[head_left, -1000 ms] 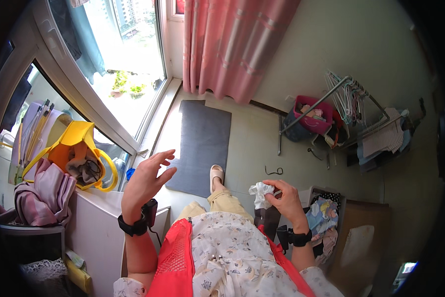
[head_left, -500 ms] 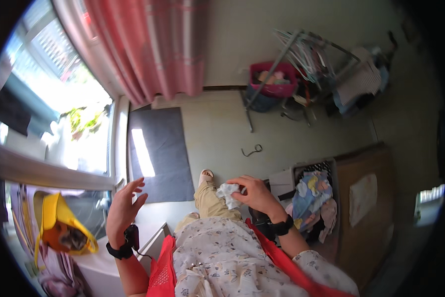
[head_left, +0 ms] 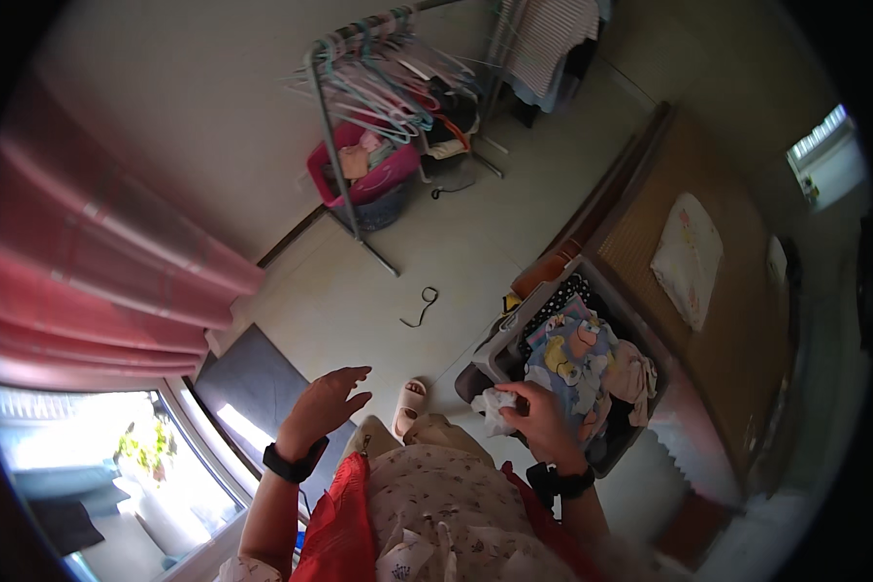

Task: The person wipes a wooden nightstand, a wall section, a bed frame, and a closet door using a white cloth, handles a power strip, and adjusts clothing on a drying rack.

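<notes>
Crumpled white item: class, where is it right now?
In the head view, right of centre, the crumpled white item is pinched in the right hand, near the grey clothes bin.

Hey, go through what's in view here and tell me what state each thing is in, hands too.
Left hand, open, holding nothing
Right hand, pinching the wad
White wad, crumpled, held
Bin, open, heaped with clothes
Pink basket, open, with things in it
Hangers, hanging on the rack
Rack, standing
Curtain, hanging in folds
Cord, lying loose, curled
Mat, lying flat, partly sunlit
</notes>
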### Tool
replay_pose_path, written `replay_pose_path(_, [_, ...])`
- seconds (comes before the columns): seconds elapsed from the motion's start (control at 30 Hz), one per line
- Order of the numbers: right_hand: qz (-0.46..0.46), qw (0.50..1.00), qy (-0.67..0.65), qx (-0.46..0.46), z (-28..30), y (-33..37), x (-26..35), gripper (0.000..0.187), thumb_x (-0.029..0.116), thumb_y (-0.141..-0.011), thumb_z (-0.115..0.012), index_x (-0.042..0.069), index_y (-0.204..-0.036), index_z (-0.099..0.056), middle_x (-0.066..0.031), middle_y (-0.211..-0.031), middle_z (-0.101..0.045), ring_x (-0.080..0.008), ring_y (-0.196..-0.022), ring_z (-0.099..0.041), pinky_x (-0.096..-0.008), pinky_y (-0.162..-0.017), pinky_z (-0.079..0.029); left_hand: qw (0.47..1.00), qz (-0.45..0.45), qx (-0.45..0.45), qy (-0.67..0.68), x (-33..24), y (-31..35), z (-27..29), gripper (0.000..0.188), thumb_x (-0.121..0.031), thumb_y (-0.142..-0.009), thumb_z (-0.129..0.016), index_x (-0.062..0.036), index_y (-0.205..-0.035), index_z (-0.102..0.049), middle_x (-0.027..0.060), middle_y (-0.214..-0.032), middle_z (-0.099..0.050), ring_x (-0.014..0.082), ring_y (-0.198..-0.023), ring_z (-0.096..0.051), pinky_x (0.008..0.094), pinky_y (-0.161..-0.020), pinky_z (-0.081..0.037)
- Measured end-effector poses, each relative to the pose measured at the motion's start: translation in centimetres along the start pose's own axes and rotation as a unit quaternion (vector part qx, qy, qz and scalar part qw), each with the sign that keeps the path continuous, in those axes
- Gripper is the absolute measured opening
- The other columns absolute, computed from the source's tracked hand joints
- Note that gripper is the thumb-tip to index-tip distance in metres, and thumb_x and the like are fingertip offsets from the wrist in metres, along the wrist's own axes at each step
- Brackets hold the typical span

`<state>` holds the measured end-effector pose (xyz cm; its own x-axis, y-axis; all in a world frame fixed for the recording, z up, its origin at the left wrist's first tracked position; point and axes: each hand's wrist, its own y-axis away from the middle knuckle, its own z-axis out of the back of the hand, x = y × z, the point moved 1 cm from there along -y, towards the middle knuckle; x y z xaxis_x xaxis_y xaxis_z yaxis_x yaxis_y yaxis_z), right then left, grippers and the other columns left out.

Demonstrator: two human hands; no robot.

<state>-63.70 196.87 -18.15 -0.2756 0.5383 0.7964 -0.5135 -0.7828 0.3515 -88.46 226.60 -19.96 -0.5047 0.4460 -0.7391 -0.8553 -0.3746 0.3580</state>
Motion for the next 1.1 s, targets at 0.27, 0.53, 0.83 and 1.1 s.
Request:
replay_pose_path(0.27, [-0.083,0.983,-0.049,-0.156,3.9,-3.5,-0.5,0.043,0.008,-0.088,-0.078,0.008,-0.131,-0.072,-0.0098,-0.099,-0.068,-0.0195,-0.081,-0.064,-0.0333,-0.076,-0.055,0.984,-0.075,0.156,-0.032,-1.5,-17.6,3.8,0.046,-0.023,-0.100,-0.070,-0.0034,-0.141,-0.063,0.0164,-0.120,-0.076,0.0287,-0.104,-0.074,0.0396,-0.093,-0.058])
replay_pose_path(0.53, [-0.249,0.942,-0.135,-0.183,1.2,-10.0,-2.0,0.043,0.005,-0.087,-0.078,0.007,-0.130,-0.072,-0.0102,-0.112,-0.073,-0.0178,-0.088,-0.069,-0.0316,-0.074,-0.059,0.952,-0.079,0.297,-0.008,4.8,-32.7,1.7,0.040,-0.024,-0.099,-0.071,-0.0041,-0.133,-0.067,0.0157,-0.111,-0.077,0.0305,-0.098,-0.074,0.0400,-0.088,-0.059])
replay_pose_path(0.83, [-0.276,0.903,-0.270,-0.186,-7.6,-24.2,0.5,0.042,0.005,-0.091,-0.077,0.010,-0.132,-0.071,-0.0087,-0.112,-0.071,-0.0165,-0.090,-0.068,-0.0296,-0.077,-0.060,0.894,-0.083,0.401,-0.182,18.2,-49.4,-5.4,0.028,-0.026,-0.096,-0.065,-0.0074,-0.116,-0.070,0.0161,-0.102,-0.077,0.0373,-0.099,-0.073,0.0493,-0.088,-0.058])
replay_pose_path(1.1, [-0.360,0.821,-0.354,-0.268,-16.7,-32.7,-10.4,0.043,-0.002,-0.091,-0.075,0.004,-0.133,-0.068,-0.0081,-0.120,-0.071,-0.0161,-0.105,-0.071,-0.0277,-0.080,-0.061,0.865,-0.111,0.410,-0.266,34.1,-63.9,-18.0,0.032,-0.022,-0.090,-0.071,-0.0074,-0.119,-0.069,0.0169,-0.111,-0.074,0.0371,-0.102,-0.072,0.0499,-0.090,-0.057])
